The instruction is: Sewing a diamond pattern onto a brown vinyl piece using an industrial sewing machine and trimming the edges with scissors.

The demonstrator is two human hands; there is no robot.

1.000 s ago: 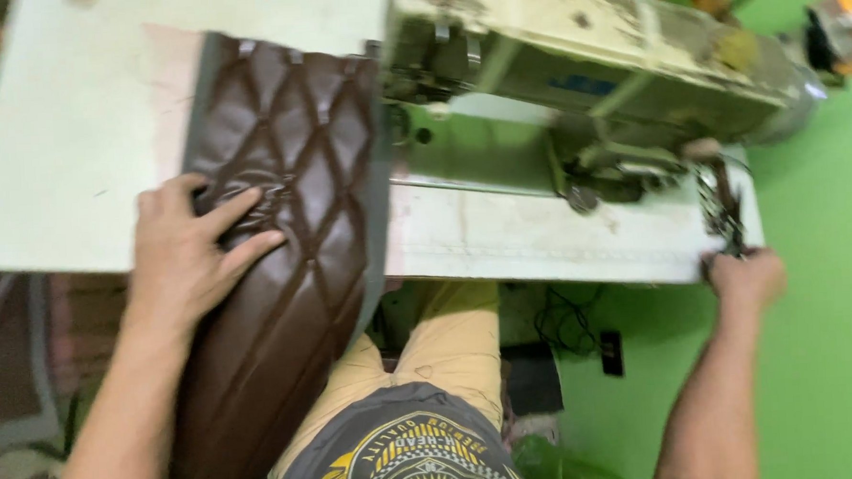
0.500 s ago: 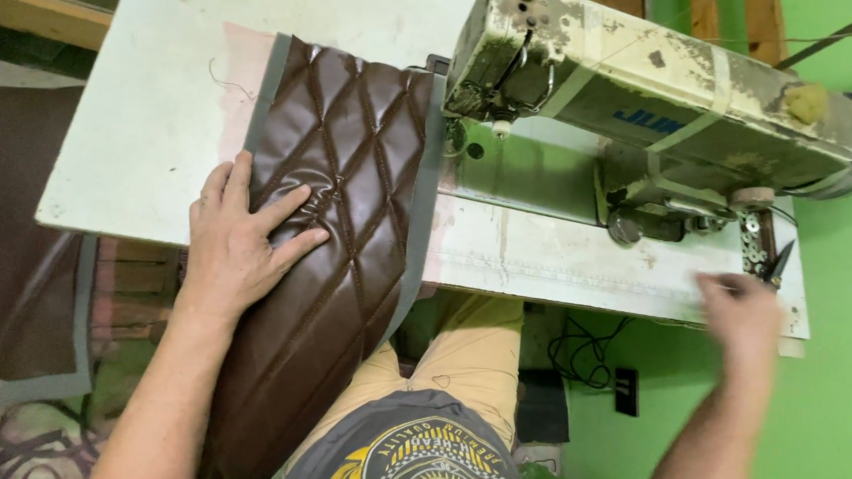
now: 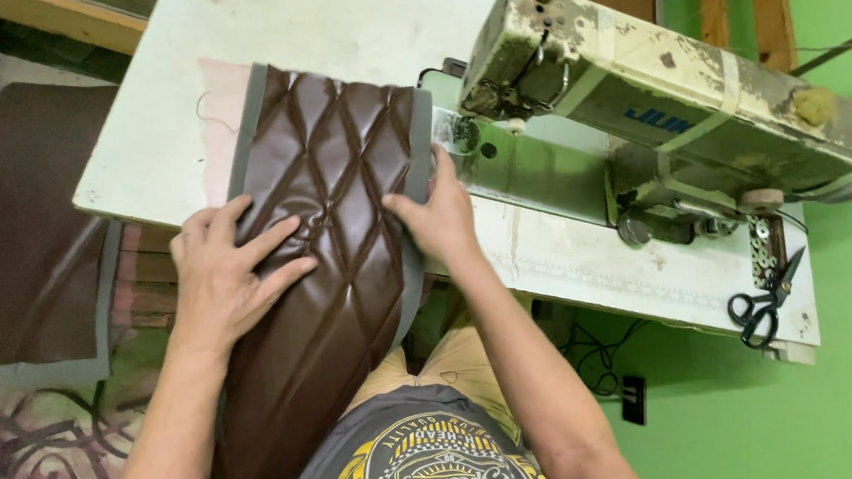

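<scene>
Both hands, left hand [image 3: 228, 277] and right hand [image 3: 441, 218], pressed flat on brown quilted panel [image 3: 332, 176] lying on white counter [image 3: 153, 136] beside sewing machine [image 3: 670, 114]; black scissors [image 3: 764, 301] at counter edge.

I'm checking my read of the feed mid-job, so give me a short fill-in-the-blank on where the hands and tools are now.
1. Both hands press on the quilted brown panel, stitched in a ____ pattern.
2. The right hand rests at the panel's edge nearest the ____.
3. The left hand lies ____ on the panel.
4. The black scissors lie on the table's ____ end.

Missing words: diamond; sewing machine; flat; right
</scene>
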